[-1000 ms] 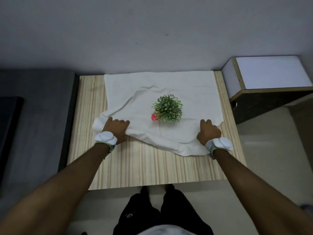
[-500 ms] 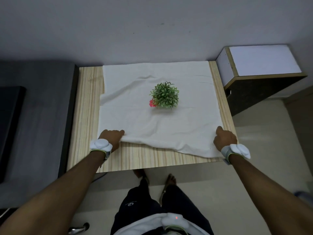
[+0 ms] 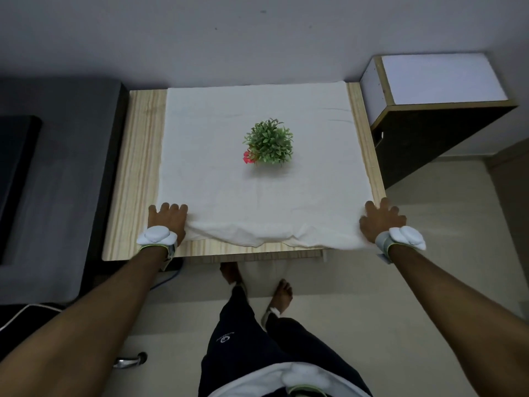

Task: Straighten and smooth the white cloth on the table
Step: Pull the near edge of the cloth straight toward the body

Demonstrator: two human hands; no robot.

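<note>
Now spread over most of the pale striped wooden tabletop (image 3: pixel 137 167): big white cloth (image 3: pixel 229 181), bunched only along the near edge. Left hand (image 3: pixel 167 222) and right hand (image 3: pixel 380 222) flat, fingers open, pressing its two near corners, equally close.

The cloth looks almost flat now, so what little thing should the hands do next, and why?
Probably slide both hands toward the near edge to press out the bunching there. The cloth lies flat around the plant, but its near edge is rumpled and wavy between the left hand and the right hand, which rest flat on its near corners.
</note>
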